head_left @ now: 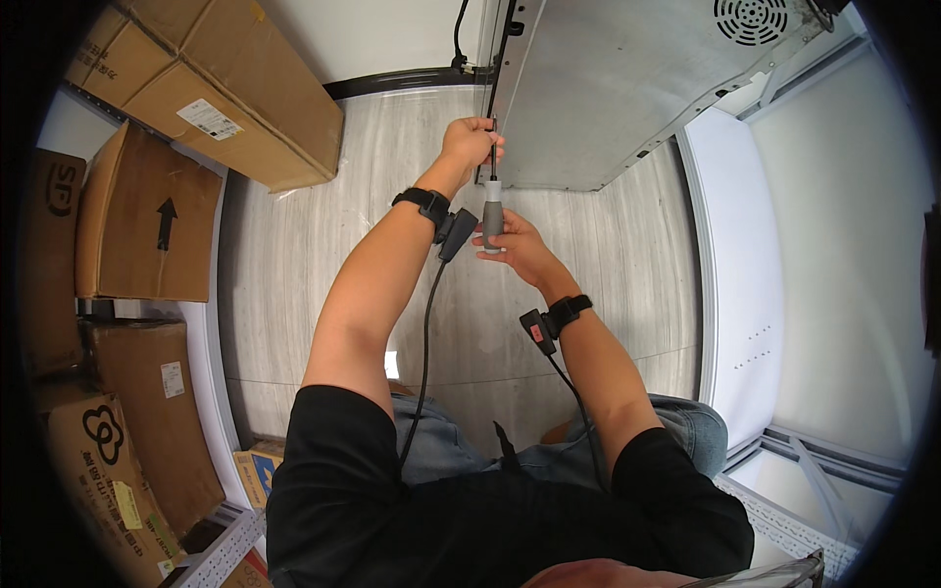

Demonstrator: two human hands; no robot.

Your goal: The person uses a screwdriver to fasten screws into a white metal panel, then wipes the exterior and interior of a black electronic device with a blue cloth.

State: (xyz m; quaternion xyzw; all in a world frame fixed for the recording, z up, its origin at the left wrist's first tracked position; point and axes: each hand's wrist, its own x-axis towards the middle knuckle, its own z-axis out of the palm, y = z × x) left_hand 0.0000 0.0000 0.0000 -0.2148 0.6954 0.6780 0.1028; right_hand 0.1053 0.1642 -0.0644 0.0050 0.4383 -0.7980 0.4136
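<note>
Boxes [137,240], contents hidden, left of screwdriver [493,214]

Grips a grey-handled screwdriver [493,220] in the right hand [520,245], with its shaft beside the edge of a grey metal cabinet [588,98]. Has the left hand [470,144] close at the shaft. Wears black wrist straps [569,312] with cables. Has cardboard boxes [147,255] along the left, wood-look floor [392,255] below.

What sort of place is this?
Probably a storeroom or small workshop: cardboard boxes are stacked on the left, a large grey metal casing with a round vent stands ahead, and the right hand holds a screwdriver.
</note>
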